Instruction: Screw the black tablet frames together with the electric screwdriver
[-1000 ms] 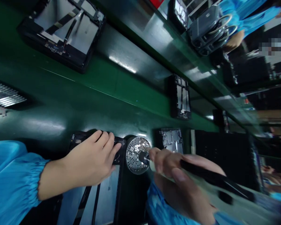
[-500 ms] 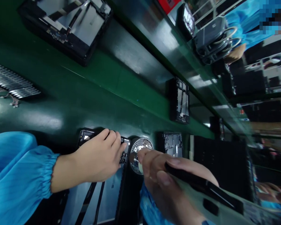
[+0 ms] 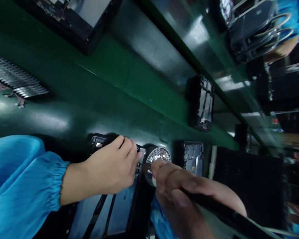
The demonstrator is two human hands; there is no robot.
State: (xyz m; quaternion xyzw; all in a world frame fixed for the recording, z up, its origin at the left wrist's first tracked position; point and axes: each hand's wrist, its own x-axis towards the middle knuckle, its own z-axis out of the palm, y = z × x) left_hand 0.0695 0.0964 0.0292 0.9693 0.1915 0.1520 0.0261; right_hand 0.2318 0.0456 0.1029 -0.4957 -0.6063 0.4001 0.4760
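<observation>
My left hand (image 3: 109,172) lies fingers down on the top edge of a black device frame (image 3: 107,209) with a grey inner panel, pressing on it. My right hand (image 3: 181,196) is wrapped round a black powered screwdriver (image 3: 221,214), whose tip (image 3: 147,170) sits by the frame's top right corner. A round perforated metal dish (image 3: 159,155) stands right behind the tip. Both my sleeves are blue.
Other open device frames lie on the green belt (image 3: 102,86): one at top left (image 3: 72,20), one at right (image 3: 201,103), a small one (image 3: 193,156) beside the dish. A stack of metal strips (image 3: 12,79) sits at left. Another person's hand (image 3: 281,49) shows at top right.
My right hand and the screwdriver have moved left, from over the dish to the frame's corner. The view has shifted down and left. My left hand has stayed on the frame.
</observation>
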